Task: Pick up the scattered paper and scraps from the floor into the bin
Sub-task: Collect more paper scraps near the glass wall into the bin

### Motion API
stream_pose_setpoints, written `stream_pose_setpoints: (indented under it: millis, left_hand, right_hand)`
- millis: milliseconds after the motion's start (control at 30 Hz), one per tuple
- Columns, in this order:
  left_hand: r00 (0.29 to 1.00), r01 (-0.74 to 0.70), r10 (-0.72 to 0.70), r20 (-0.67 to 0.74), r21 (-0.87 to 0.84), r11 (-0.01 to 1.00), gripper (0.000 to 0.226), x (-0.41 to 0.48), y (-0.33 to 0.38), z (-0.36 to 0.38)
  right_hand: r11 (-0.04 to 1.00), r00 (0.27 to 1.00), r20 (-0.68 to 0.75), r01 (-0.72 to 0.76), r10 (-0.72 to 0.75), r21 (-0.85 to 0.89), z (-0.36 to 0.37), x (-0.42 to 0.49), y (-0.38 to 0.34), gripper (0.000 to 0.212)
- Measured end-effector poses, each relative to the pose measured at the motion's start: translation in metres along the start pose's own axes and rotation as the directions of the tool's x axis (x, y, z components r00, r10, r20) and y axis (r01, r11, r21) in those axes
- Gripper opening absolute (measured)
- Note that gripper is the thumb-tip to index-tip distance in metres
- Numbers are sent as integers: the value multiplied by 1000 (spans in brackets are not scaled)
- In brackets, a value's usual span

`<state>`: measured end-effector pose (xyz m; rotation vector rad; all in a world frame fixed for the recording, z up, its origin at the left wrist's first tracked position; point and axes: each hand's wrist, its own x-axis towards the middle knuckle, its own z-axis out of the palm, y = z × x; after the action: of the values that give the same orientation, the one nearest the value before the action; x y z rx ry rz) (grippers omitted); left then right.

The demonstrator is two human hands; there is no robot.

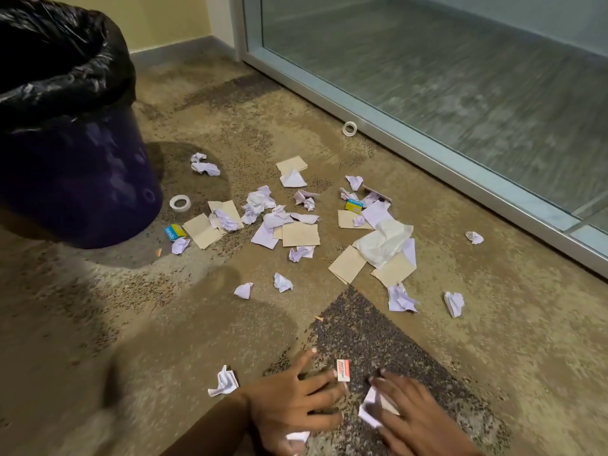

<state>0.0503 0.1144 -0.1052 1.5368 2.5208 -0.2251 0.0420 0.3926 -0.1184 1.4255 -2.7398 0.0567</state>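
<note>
Paper scraps (301, 234) lie scattered over the carpeted floor (98, 324) ahead of you, most in a loose cluster between you and the glass door frame (427, 153). The bin (75, 192) stands well apart at your far left, black liner (59, 60) draped over its rim. Your left grip (296, 399) is released, fingers spread flat just above the carpet, with a small white scrap (297, 436) showing under the heel of the palm. Your right grip (418, 419) lies over a folded white sheet (370, 413); motion blur hides whether the fingers have pinched it, so you cannot tell. Between the two sits a small red-and-white box (342, 370), just at your left fingertips and a little ahead of the right. Its long axis runs roughly away from you, tilted slightly, so the left is the nearer taker and should close across the short sides. A crumpled ball (223, 381) waits near the left wrist, on its outer side. Every load must then travel left and forward to the bin, so gather these near pieces first.
</note>
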Motion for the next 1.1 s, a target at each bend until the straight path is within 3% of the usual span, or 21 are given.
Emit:
stream_pose_setpoints:
  millis: [200,367,500,633,700,900,1000,1100]
  left_hand:
    - [953,290,-292,-83,-34,957,46,10,-20,-2]
    - [891,442,-440,-114,-5,897,49,-2,-38,5]
    - [874,440,-430,-228,-4,898,32,-29,-45,13]
    - [925,334,-327,-192,6,942,54,-55,-38,17]
    - [936,313,-307,-170,5,950,60,-61,-34,20]
    - [928,315,-311,-204,-12,949,67,-70,-33,25]
    - [907,337,-324,-270,2,941,53,-75,-34,27]
    - [822,465,-438,-363,-16,885,31,-70,-30,29]
  right_hand:
    - [976,977,-34,-207,210,69,-2,28,11,40]
    - [995,999,-28,-29,32,101,3,61,-13,35]
    - [997,998,-37,59,-58,38,9,77,-13,19]
    - [999,998,-55,-24,22,-40,6,71,10,13]
    - [998,997,-47,-60,58,-33,3,57,23,30]
    - [984,982,84,-174,171,30,-11,9,33,51]
    - [964,958,127,-264,259,27,-5,-12,23,55]
    - [938,937,88,-343,338,57,-1,-21,10,55]
